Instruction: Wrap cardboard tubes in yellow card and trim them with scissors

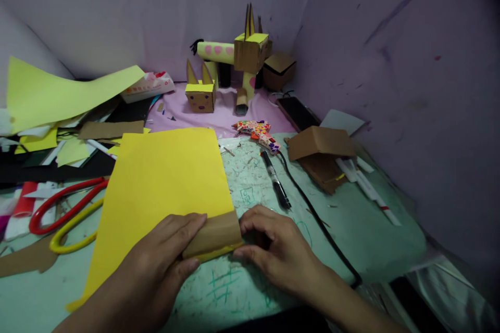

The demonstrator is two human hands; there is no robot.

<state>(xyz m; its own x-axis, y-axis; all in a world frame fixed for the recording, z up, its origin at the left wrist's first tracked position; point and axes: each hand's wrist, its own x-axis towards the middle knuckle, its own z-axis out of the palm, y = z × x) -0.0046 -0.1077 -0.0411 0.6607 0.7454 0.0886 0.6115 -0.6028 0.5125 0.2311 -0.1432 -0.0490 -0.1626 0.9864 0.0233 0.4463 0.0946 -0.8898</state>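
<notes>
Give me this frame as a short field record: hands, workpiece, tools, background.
left hand: holding the left end of the brown cardboard piece
right hand: at its right end
workpiece: cardboard piece lying along the near edge of the yellow sheet
tools, right: floral-patterned glue gun, black marker
left: red loop handle and yellow loop handle, beside the sheet
background: cardboard animal figure, small eared cardboard head

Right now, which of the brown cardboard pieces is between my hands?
The cardboard piece on the bright yellow sheet, with your left hand and right hand at its ends; the others lie apart.
</notes>
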